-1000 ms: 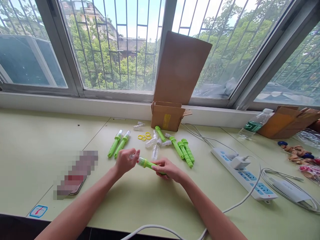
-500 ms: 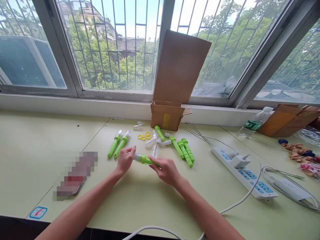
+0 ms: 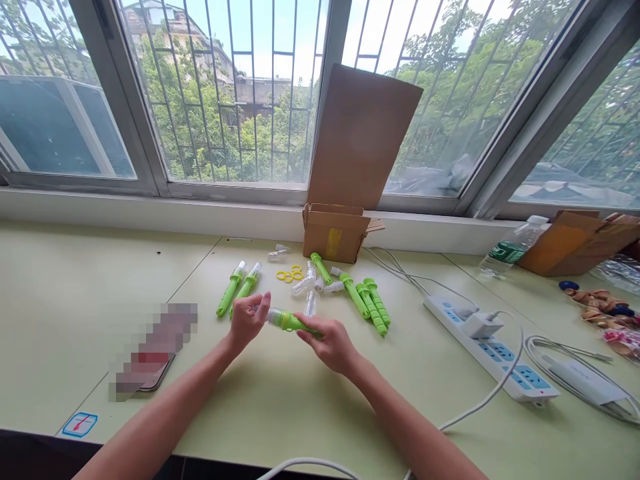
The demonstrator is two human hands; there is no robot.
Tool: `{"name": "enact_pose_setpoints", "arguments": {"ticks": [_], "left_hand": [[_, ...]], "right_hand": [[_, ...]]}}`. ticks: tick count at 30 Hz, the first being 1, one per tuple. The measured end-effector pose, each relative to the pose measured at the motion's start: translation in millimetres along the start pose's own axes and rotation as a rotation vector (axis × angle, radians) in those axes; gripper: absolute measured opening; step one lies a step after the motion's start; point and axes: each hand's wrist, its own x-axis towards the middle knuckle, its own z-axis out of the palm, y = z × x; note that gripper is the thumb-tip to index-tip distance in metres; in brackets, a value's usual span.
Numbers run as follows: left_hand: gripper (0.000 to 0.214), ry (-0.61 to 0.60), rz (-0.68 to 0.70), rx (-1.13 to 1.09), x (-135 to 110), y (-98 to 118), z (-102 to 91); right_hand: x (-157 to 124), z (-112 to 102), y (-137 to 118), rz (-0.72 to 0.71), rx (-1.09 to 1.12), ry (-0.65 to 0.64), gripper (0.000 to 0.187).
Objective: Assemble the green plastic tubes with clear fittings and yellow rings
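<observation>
A green plastic spike [image 3: 289, 322] with a yellow ring and a clear ribbed cap is held level between my hands above the table. My left hand [image 3: 246, 321] is closed on the clear cap end, with the fingers hiding its tip. Around the green body my right hand [image 3: 327, 341] is closed, covering the far end. Two capped green spikes [image 3: 231, 291] lie behind my left hand. Beyond the held piece are several yellow rings [image 3: 289, 275] and loose clear caps [image 3: 303, 285]. Several more green spikes [image 3: 373, 310], some with ridged ends, lie to the right.
An open cardboard box [image 3: 330, 233] stands by the window. On the right are a white power strip [image 3: 493, 350], cables, a charger [image 3: 583, 378] and a plastic bottle [image 3: 515, 247]. A phone [image 3: 155, 353], partly pixelated, lies left of my left forearm.
My left hand has turned slightly at the clear cap, its thumb shifting a little. Both hands keep hold of the spike, and the camera view has moved very slightly.
</observation>
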Motion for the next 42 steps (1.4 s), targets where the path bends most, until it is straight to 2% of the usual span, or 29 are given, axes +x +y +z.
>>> {"name": "enact_pose_setpoints", "arguments": {"ticks": [3, 5, 7, 9, 12, 16, 19, 22, 26, 29, 32, 42], "left_hand": [[0.031, 0.008, -0.131, -0.216, 2, 3, 1.4], [0.035, -0.025, -0.221, -0.395, 3, 4, 5.7], [0.041, -0.127, -0.271, -0.492, 1, 5, 12.0], [0.046, -0.271, -0.318, -0.489, -2, 4, 18.9], [0.051, -0.393, -0.42, -0.426, -8, 3, 27.1], [0.051, -0.45, -0.474, -0.45, -12, 2, 30.0], [0.052, -0.449, -0.482, -0.459, -14, 4, 30.0], [0.05, -0.394, -0.458, -0.299, -14, 4, 29.0], [0.039, -0.287, -0.246, 0.175, -11, -2, 22.5], [0.041, -0.272, -0.126, 0.437, -10, -8, 17.3], [0.049, -0.303, -0.057, 0.576, -10, -11, 15.6], [0.044, -0.325, 0.009, 0.996, -9, -18, 19.6]], "right_hand": [[-1, 3, -4, -0.021, -0.177, 0.048, 0.04], [0, 6, -5, 0.007, -0.163, 0.113, 0.042], [0, 10, -5, 0.032, -0.093, 0.197, 0.044], [1, 15, -4, 0.041, -0.021, 0.231, 0.046], [0, 21, -4, 0.028, 0.015, 0.169, 0.049], [-2, 24, -10, 0.005, 0.0, 0.036, 0.042], [-3, 23, -16, -0.017, -0.05, 0.024, 0.03], [-3, 19, -16, 0.002, -0.1, 0.064, 0.029], [-3, 18, -11, 0.036, -0.153, 0.066, 0.03], [-3, 19, -8, 0.032, -0.166, 0.057, 0.029], [-3, 20, -7, 0.018, -0.161, 0.059, 0.029], [-2, 20, -5, 0.027, -0.185, 0.042, 0.029]]}}
